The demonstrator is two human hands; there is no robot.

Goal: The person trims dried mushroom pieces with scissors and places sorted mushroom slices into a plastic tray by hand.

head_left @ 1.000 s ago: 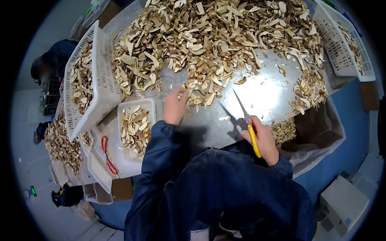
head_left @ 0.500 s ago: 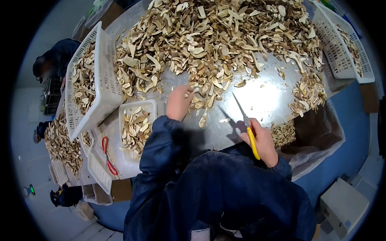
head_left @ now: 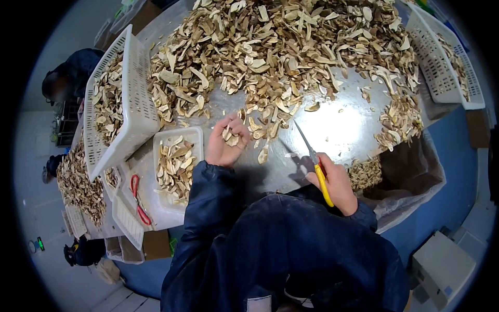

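Observation:
My left hand [head_left: 226, 144] is turned palm up with its fingers curled round a few dried slices [head_left: 230, 136], just in front of the big heap of slices [head_left: 260, 57] on the metal table [head_left: 343, 112]. In my right hand [head_left: 336, 182] are scissors with yellow handles [head_left: 323, 186], their narrow blades closed and pointing up and left over the table. A small white tray [head_left: 199, 139] of slices stands to the left of my left forearm.
A white basket [head_left: 139, 99] of slices leans at the left, another basket [head_left: 434, 65] stands at the right. Red-handled scissors [head_left: 136, 195] lie near the small tray. A lined bin [head_left: 416, 171] is below the right edge. Other people [head_left: 78, 73] are at the far left.
My left hand has drawn back from the heap's edge and turned palm up, with slices in it. The scissors have shifted slightly to the left. A few slices lie lower at the heap's front.

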